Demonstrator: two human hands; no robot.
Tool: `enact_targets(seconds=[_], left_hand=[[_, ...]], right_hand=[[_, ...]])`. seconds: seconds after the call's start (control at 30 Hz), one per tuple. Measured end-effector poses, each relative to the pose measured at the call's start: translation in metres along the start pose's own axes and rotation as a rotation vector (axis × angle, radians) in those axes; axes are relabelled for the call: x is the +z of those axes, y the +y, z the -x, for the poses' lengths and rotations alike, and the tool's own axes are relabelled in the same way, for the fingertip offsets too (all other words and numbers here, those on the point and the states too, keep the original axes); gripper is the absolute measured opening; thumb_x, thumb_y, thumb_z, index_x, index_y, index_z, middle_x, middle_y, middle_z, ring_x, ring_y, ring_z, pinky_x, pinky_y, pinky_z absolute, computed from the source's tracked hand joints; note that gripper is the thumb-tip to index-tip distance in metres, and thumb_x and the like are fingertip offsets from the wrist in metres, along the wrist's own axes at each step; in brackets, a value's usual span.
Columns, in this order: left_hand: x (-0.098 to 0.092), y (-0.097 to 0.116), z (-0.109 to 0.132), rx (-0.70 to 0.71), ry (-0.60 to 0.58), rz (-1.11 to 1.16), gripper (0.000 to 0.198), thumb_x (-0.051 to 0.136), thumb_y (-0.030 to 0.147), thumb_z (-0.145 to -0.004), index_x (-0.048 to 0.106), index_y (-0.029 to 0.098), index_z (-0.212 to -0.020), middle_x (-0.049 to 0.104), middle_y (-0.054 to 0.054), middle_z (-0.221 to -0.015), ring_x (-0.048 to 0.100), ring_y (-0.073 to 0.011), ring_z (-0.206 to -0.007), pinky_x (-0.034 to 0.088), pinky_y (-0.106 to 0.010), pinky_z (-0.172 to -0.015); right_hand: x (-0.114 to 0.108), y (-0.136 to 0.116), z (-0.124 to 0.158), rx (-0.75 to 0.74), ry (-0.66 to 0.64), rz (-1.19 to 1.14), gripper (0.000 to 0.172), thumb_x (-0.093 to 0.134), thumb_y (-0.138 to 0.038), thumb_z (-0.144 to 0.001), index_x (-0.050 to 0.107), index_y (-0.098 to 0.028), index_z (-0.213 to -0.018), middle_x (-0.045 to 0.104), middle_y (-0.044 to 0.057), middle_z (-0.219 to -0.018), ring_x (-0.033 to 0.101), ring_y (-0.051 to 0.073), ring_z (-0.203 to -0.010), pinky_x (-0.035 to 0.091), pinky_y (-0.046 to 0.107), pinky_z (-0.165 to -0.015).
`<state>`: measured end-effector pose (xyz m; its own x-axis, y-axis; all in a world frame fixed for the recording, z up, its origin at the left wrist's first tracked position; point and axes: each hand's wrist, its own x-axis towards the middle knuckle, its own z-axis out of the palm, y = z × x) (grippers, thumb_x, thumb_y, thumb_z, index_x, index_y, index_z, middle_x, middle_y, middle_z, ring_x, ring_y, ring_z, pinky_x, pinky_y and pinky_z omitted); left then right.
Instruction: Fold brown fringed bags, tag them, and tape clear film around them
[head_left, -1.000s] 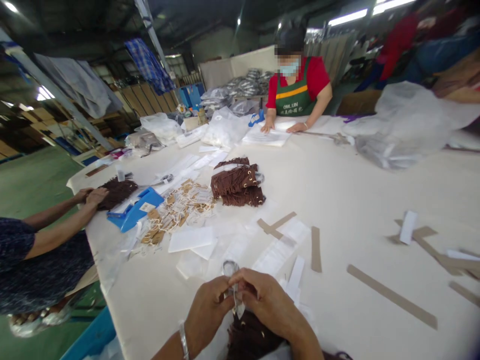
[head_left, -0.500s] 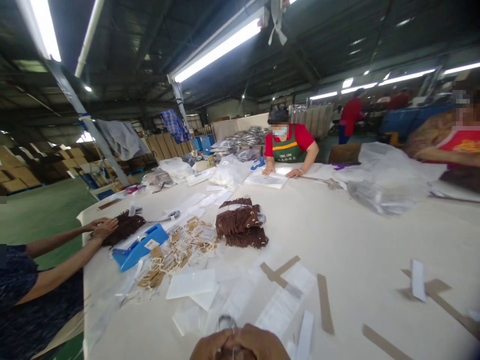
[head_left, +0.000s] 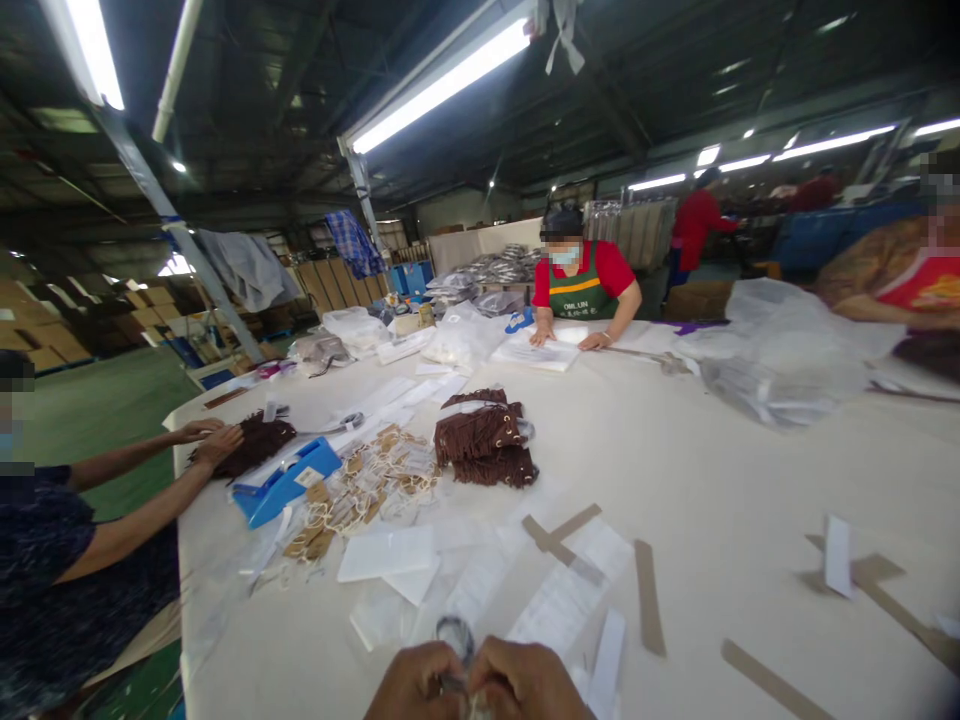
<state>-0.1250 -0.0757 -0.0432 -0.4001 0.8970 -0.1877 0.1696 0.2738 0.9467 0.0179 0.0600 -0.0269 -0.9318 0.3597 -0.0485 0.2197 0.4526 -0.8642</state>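
Observation:
At the bottom centre, my left hand (head_left: 415, 686) and my right hand (head_left: 531, 682) are close together with fingers bent inward and tips meeting. Between them a small pale thing (head_left: 478, 708) shows, mostly hidden by the fingers, so I cannot make out what it is. A dark grey loop (head_left: 455, 632) stands just beyond my fingertips; whether I hold it or it lies on the table, I cannot tell. White sheets (head_left: 386, 553) and a clear plastic piece lie past my left hand. A white strip (head_left: 607, 660) is beside my right hand.
Brown fringed goods (head_left: 484, 440) are stacked mid-table. Left of them are a heap of tags with strings (head_left: 382, 470) and a blue tape dispenser (head_left: 289, 482). A co-worker's hands (head_left: 214, 440) rest on brown fringe. Brown strips (head_left: 649, 598) lie on the right; another person works opposite.
My hands have shifted slightly, spreading a little wider and rising in view, and more of the pale thing shows between them. The camera view has moved slightly. The co-worker's hands stay on the brown fringe.

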Motion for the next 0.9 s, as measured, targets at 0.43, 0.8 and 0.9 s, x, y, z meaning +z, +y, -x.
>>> enact_targets(seconds=[0.43, 0.8, 0.9], left_hand=[[-0.075, 0.009, 0.037, -0.198, 0.337, 0.038, 0.033, 0.063, 0.048, -0.079, 0.059, 0.016, -0.084, 0.049, 0.006, -0.046, 0.037, -0.0074, -0.042, 0.027, -0.019, -0.044], [-0.080, 0.025, 0.047, -0.130, 0.151, -1.072, 0.026, 0.039, 0.035, -0.094, 0.061, 0.021, -0.097, 0.067, -0.005, -0.095, 0.062, -0.0197, -0.084, 0.040, -0.029, -0.073], [-0.056, 0.032, 0.021, -0.116, 0.102, -1.044, 0.043, 0.030, 0.046, -0.097, 0.058, 0.021, -0.077, 0.063, -0.003, -0.074, 0.059, -0.0183, -0.073, 0.036, -0.028, -0.067]], right_hand=[[-0.006, 0.000, 0.021, 0.098, -0.148, -0.110, 0.026, 0.047, -0.017, -0.079, 0.070, -0.023, -0.089, 0.071, -0.002, -0.079, 0.062, 0.014, -0.073, 0.039, 0.021, -0.064], [-0.009, 0.006, 0.011, 0.159, 0.147, -0.176, 0.018, 0.042, -0.025, -0.090, 0.059, -0.022, -0.094, 0.066, -0.002, -0.076, 0.062, 0.013, -0.069, 0.042, 0.024, -0.067], [-0.012, 0.008, 0.012, 0.170, 0.237, -0.072, 0.016, 0.043, -0.025, -0.090, 0.059, -0.023, -0.094, 0.066, -0.001, -0.079, 0.062, 0.015, -0.075, 0.042, 0.026, -0.071]])
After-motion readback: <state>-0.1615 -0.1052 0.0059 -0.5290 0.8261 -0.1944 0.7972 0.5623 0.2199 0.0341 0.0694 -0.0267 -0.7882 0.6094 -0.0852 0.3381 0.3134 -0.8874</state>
